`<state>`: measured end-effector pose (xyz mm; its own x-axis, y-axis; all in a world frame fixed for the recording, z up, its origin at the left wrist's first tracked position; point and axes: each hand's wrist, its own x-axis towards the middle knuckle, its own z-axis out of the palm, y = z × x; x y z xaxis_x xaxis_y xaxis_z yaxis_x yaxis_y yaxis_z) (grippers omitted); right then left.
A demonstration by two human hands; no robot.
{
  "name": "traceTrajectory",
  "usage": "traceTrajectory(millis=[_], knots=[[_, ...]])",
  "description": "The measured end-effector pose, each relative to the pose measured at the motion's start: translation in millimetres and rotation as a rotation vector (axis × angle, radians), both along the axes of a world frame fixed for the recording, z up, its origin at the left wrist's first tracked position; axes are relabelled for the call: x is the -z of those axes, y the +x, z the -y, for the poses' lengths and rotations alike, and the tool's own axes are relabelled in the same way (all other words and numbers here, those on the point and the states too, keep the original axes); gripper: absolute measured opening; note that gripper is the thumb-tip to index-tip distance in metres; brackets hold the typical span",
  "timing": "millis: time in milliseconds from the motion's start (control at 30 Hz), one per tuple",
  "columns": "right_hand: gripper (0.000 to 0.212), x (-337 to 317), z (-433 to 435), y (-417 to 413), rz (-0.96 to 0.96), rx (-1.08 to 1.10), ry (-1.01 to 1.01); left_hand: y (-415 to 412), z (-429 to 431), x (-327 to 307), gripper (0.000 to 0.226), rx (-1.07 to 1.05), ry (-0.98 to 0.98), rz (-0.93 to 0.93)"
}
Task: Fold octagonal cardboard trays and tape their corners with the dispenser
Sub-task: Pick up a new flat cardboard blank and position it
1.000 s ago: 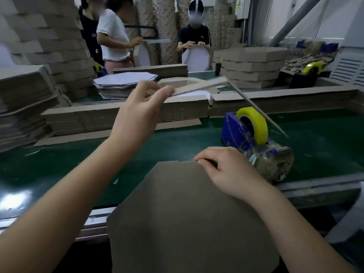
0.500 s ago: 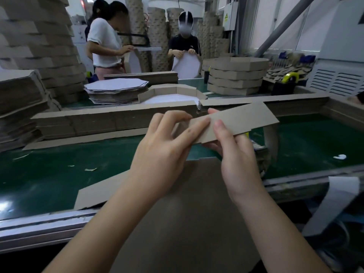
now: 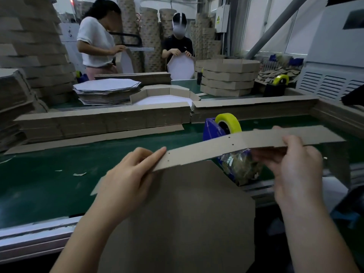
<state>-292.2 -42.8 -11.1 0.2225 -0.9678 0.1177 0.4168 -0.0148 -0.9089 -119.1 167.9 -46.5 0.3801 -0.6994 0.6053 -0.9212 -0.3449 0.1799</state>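
A long cardboard strip [image 3: 246,143] is being held across the middle of the frame, sloping up from lower left to right. Its left end is being pinched by the left hand [image 3: 126,180], the forefinger lying along the strip's face and the other fingers curled behind. Its right part is being gripped by the right hand [image 3: 295,170], thumb on the near face and fingers curled beneath. Whether the strip is joined to the blank [image 3: 187,213] cannot be told. That octagonal blank is being kept flat below the strip at lower centre, its near part hanging over the edge of the green belt [image 3: 49,184]. The blue dispenser [image 3: 211,129], topped by a yellow tape roll [image 3: 229,119], is being partly hidden behind the strip, right of centre. Beyond it, low cardboard walls [image 3: 102,121] are being used along the belt's far side. Farther back, flat sheets [image 3: 106,91] are being kept stacked at centre left, a part-folded tray [image 3: 167,93] beside them, and finished trays [image 3: 228,77] piled at upper right. At the top, cardboard is being handled by two other persons [image 3: 96,42] [image 3: 178,44].
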Motion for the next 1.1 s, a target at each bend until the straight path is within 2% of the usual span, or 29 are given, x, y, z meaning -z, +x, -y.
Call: traceTrajectory(millis=[67,167,233,300,333,400,433,467,500,567,667,867,967,1033,1100], knots=[[0.038,6.3,7.7,-5.3,-0.216,-0.072,0.012,-0.8,8.1,-3.5,0.047,-0.018,-0.055,0.002],[0.087,6.3,7.2,-12.8,-0.741,-0.223,-0.079,-8.6,23.0,-9.7,0.043,-0.051,-0.116,0.040],[0.097,4.6,-0.7,-17.8,-1.030,-0.184,-0.213,-12.9,29.1,-11.8,0.041,-0.057,-0.144,0.038],[0.092,4.4,-10.6,-21.0,-1.126,0.022,-0.417,-17.4,33.6,-12.1,0.041,-0.043,-0.156,0.064],[0.086,4.7,-14.7,-21.3,-1.081,0.172,-0.574,-20.5,35.4,-12.6,0.042,-0.032,-0.159,0.083],[0.063,2.9,-23.3,-18.4,-0.844,0.361,-0.971,-29.2,40.5,-15.0,0.046,-0.014,-0.164,0.111],[0.049,2.2,-27.2,-14.0,-0.730,0.324,-1.133,-34.2,43.7,-17.0,0.047,-0.010,-0.165,0.127],[0.038,1.8,-30.8,-7.5,-0.659,0.199,-1.237,-39.3,47.6,-19.1,0.047,-0.006,-0.163,0.145],[0.039,1.9,-33.9,-0.1,-0.648,0.039,-1.280,-44.1,51.6,-20.8,0.048,0.001,-0.161,0.160],[0.057,5.6,-35.3,11.2,-0.693,-0.235,-1.249,-52.0,57.5,-22.9,0.049,0.010,-0.163,0.162],[0.061,13.2,-32.4,17.2,-0.637,-0.373,-1.143,-56.6,58.7,-22.5,0.053,-0.003,-0.217,0.123],[0.057,10.9,-27.1,19.4,-0.491,-0.371,-1.224,-48.4,46.1,-14.3,0.054,0.015,-0.296,0.065],[0.054,-4.7,-28.9,20.2,-0.438,-0.289,-1.295,-30.4,27.2,0.2,0.066,-0.009,-0.364,-0.097],[0.052,-19.8,-29.4,20.2,-0.505,-0.237,-1.368,-14.9,15.8,11.4,0.075,-0.062,-0.412,-0.247],[0.051,-35.6,-30.0,19.5,-0.627,-0.167,-1.435,-2.8,9.7,19.3,0.080,-0.136,-0.377,-0.359]])
